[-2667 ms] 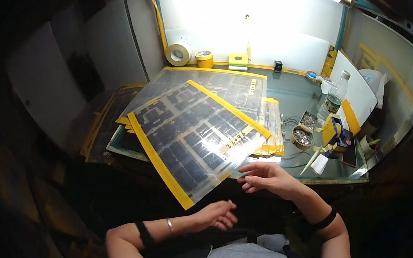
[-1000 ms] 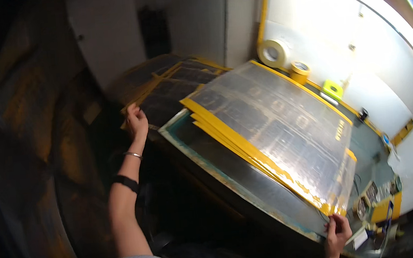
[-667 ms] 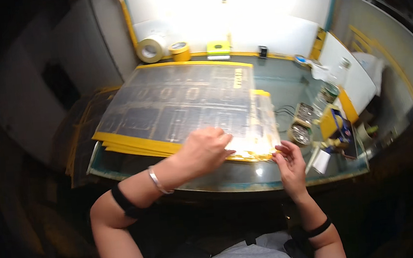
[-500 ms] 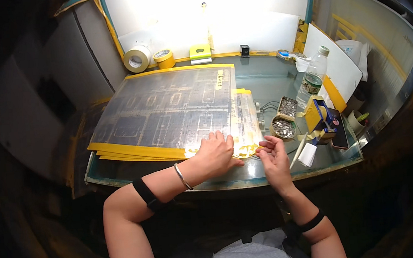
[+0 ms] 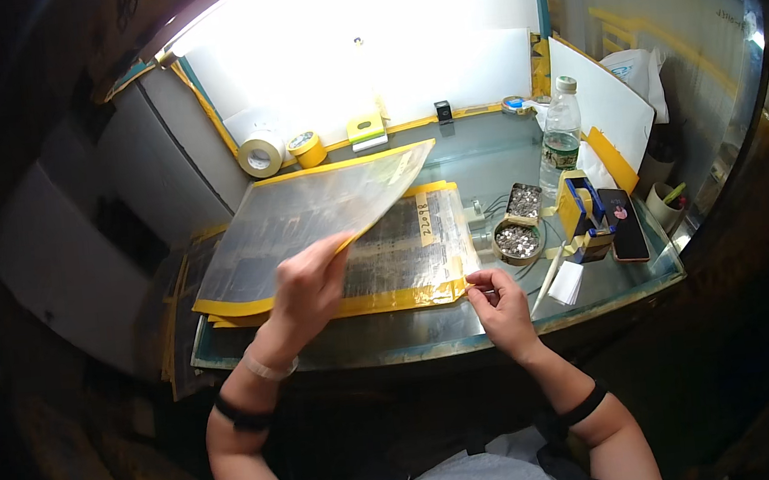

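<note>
A large see-through film sheet [image 5: 308,196] with dark patterns and yellow-taped edges is bent up on its right side. My left hand [image 5: 305,288] grips that raised edge near its front corner; the fingers are slightly blurred. Beneath it lies another patterned film sheet [image 5: 386,258], bordered in yellow tape and partly covered by the first. At this lower sheet's near right corner, my right hand [image 5: 502,307] pinches the taped edge between thumb and fingers. Further sheet edges show in the stack under the left side.
Right of the sheets stand a round tin of small metal pieces [image 5: 519,242], a tape dispenser [image 5: 578,209], a phone [image 5: 629,228] and a water bottle [image 5: 560,138]. Folded white paper [image 5: 567,283] lies near the glass table's front edge [image 5: 430,346]. Tape rolls [image 5: 261,155] stand at the back left.
My left hand has moved left, lifting and bending the upper sheet's right side, so more of the lower sheet shows. My right hand stays at the near right corner. The view has shifted slightly.
</note>
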The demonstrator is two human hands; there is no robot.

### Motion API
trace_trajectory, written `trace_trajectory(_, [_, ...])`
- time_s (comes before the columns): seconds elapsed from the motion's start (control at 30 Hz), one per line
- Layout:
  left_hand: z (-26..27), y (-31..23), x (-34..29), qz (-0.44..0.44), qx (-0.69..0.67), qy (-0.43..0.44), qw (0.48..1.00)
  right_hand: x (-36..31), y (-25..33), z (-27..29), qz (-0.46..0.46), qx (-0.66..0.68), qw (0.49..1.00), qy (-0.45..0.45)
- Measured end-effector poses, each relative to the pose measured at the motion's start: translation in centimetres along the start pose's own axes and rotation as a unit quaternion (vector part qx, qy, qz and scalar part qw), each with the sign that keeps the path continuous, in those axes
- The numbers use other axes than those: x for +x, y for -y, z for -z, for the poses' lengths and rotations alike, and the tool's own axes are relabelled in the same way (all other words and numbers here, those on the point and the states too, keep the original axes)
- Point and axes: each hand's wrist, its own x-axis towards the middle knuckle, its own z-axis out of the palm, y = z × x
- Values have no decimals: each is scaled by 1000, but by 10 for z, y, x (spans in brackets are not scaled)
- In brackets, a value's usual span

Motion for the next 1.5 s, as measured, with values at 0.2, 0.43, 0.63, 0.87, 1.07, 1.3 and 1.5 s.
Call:
trace_trajectory(0.2, [78, -35, -105, 161, -138, 336, 918, -2, -5, 2, 19, -20, 999, 20])
trace_trajectory(0.43, [4, -57, -135, 40, 97, 258, 960, 4, -1, -8, 24, -71, 994, 78])
trace_trajectory(0.63, [8, -39, -111, 38, 136, 176, 974, 6, 34, 22, -104, 115, 981, 116])
trace_trajectory(0.87, [24, -52, -94, 218, -107, 27, 970, 33, 104, -1, -128, 424, 892, 86])
trace_trajectory(1.07, [19, -48, -102, 211, -104, 4, 972, 61, 106, -22, -94, 451, 887, 35])
trace_trajectory(1.3, [21, -52, -101, 216, -115, 5, 970, 81, 102, -21, -115, 434, 893, 20])
trace_trajectory(1.5, [20, -50, -102, 211, -117, 4, 970, 80, 110, -28, -99, 417, 904, 9])
